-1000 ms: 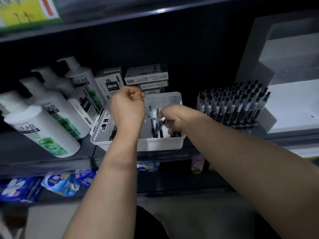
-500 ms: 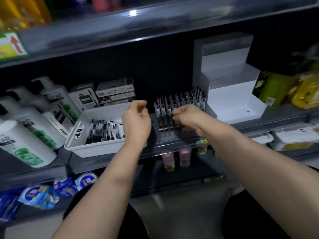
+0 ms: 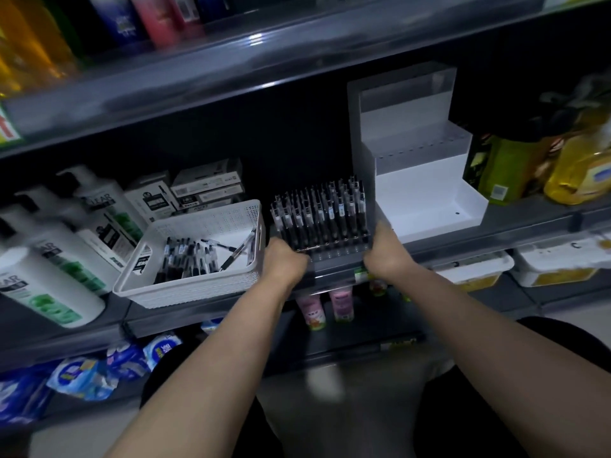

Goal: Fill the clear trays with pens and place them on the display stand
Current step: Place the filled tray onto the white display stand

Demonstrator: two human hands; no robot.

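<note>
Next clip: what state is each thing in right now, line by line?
Clear tray: filled with upright pens, gripped at both ends.
Left hand: grips the tray's left end.
Right hand: grips the tray's right end.
White basket: holds loose pens lying flat.
Display stand: no tray on its visible steps.

Single head cam, looks fwd and down from close up at dark grey metal shelf; forearms reach in from bottom edge.

The left hand came away from the white basket and took the clear tray by its near left corner. The right hand, earlier among the basket's loose pens, moved to grip the tray's right end, so the tray sat between both hands.
</note>
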